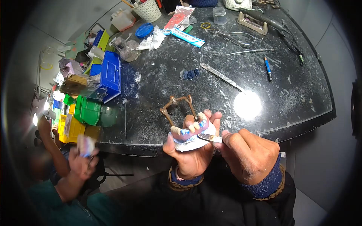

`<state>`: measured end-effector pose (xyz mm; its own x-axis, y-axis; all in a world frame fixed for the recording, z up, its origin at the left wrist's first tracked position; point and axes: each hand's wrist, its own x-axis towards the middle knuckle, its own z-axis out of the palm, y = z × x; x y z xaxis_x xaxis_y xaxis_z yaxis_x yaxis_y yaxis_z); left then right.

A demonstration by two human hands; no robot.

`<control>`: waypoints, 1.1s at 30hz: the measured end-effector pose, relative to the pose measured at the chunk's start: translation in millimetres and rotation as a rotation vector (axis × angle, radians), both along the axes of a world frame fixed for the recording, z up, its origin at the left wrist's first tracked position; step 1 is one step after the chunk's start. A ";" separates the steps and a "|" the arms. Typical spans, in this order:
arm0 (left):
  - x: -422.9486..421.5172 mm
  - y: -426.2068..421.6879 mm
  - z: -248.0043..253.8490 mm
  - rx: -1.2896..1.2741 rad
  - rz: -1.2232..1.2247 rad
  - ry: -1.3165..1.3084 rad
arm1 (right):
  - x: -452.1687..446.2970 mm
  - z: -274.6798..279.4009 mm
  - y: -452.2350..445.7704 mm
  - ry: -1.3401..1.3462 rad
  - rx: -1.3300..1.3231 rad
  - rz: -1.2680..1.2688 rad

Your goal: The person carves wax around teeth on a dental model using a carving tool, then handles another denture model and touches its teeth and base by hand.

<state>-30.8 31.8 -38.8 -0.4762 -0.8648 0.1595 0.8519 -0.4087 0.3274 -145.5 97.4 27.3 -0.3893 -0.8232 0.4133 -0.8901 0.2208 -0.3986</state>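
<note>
My left hand [196, 161] is wrapped around a white plaster dental cast [184, 146] from below and behind. On the cast sits a pink arch with cream teeth [180, 133], marked with blue patches. A brown metal articulator frame [164, 112] rises behind the cast; whether it is joined to the cast is hidden by my fingers. My right hand [250, 154] is closed on a small metal spatula-like blade [207, 138]. Its tip touches or lies very close to the cast's front, just under the teeth; the handle is hidden in my fist.
On the dusty black bench [151, 86] lie a scalpel handle [222, 77], a blue pencil [268, 69], pliers [233, 37], dark blue bits [190, 74] and an articulating paper packet [187, 37]. Blue [111, 77], green [88, 109] and yellow bins [71, 126] stand left, near another person's blurred hand [81, 162].
</note>
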 end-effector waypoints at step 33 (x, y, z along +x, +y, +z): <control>27.2 -19.9 3.6 -0.336 0.227 -0.712 | -44.5 -9.5 -20.3 0.135 -0.087 0.250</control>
<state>-3.6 11.9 -35.2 -0.3803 -0.9122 0.1524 0.4436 -0.0353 0.8955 -189.9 77.2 17.8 -0.1161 -0.8457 0.5208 -0.9587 -0.0415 -0.2812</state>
